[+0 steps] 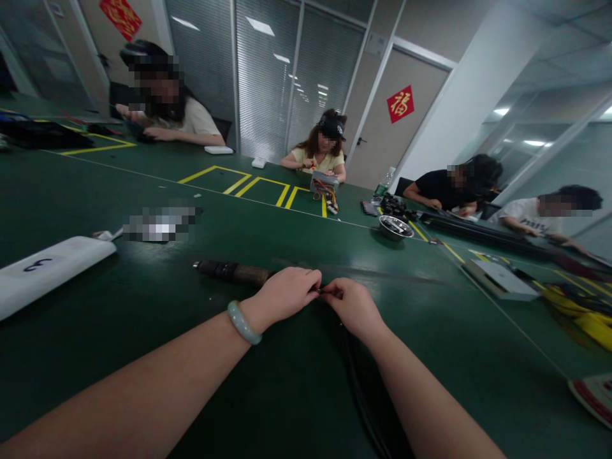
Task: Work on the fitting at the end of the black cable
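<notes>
My left hand [289, 294], with a pale green bangle [243, 323] at the wrist, is closed in a pinch above the table's middle. Fingertip to fingertip with it, my right hand [354, 310] is pinched too. Between them shows a small dark piece, too small to name. Beside my left hand lies a dark, pen-shaped tool [234, 273] with a metal tip at its left end; the hand hides its right end. A black cable [356, 376] runs from under my right hand down toward the near edge.
A white case [52, 271] marked 3 lies at left, joined by a cable to a blurred-out object. Farther back stand a metal bowl [396, 227] of small parts and a grey box [325, 183] with wires. At right lies a white box [502, 280]. Several people sit across the table.
</notes>
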Demonstrator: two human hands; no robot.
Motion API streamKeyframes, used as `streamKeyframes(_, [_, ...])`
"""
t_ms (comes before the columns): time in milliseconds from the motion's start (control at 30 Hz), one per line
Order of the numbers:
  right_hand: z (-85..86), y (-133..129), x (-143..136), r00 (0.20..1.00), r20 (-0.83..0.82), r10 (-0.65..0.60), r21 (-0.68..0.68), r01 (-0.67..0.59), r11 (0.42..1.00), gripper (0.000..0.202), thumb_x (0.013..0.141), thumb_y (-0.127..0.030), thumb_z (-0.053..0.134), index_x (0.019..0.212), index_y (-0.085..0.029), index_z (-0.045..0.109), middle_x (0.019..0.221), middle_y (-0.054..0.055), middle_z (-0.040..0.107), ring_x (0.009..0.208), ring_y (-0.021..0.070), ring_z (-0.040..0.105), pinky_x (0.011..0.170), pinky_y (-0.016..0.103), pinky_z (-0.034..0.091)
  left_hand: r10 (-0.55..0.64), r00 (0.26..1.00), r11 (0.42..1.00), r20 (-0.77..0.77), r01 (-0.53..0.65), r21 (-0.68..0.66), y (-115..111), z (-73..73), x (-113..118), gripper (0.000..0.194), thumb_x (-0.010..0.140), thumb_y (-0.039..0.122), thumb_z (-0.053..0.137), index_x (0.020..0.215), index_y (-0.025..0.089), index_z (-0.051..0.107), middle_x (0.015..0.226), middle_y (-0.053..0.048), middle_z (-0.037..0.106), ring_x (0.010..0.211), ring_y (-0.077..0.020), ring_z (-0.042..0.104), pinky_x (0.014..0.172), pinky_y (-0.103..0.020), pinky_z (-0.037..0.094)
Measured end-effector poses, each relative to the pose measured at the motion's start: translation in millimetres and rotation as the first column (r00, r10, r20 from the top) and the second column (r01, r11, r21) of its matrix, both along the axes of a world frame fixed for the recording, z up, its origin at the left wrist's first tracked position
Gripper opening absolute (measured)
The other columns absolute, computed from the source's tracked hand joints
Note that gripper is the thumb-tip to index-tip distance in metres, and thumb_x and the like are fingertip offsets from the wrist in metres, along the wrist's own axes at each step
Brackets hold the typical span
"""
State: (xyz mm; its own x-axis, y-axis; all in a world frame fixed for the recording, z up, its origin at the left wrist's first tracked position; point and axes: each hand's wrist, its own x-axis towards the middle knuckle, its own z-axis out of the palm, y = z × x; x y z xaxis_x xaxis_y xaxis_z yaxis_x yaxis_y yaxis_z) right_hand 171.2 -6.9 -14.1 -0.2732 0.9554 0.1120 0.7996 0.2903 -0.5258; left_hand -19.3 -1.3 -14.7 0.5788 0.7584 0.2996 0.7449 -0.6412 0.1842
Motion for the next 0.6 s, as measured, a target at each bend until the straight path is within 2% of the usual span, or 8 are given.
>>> streamKeyframes(267, [-3.7, 1.0, -1.4, 0.998, -0.042, -0.038, -0.053, 0.036, 0.998, 0.012, 0.081, -0.026, 0.061, 0.088, -0.022, 0.07, 0.082, 0.001, 0.07, 0.072, 0.0148, 0.062, 0.064, 0.024, 0.043, 0.015, 1.0, 1.0, -0.017, -0.015, 0.025, -0.3, -0.8, 2.3, 0.01, 0.089, 0.028, 0.055, 0.093, 0.019, 0.055, 0.091, -0.004, 0.063, 0.084, -0.0199, 0.06, 0.074, -0.032, 0.043])
streamKeyframes(600, [-4.3, 2.0, -0.5, 0.998, -0.059, -0.032, -0.056, 0.028, 0.998, 0.011, 0.08, -0.026, 0.061, 0.087, -0.023, 0.069, 0.081, 0.0, 0.07, 0.071, 0.0144, 0.062, 0.062, 0.024, 0.042, 0.014, 1.0, 0.999, -0.014, -0.014, 0.035, -1.3, 1.0, 2.3, 0.008, 0.087, 0.026, 0.057, 0.091, 0.02, 0.055, 0.09, -0.003, 0.063, 0.084, -0.0199, 0.059, 0.073, -0.032, 0.043])
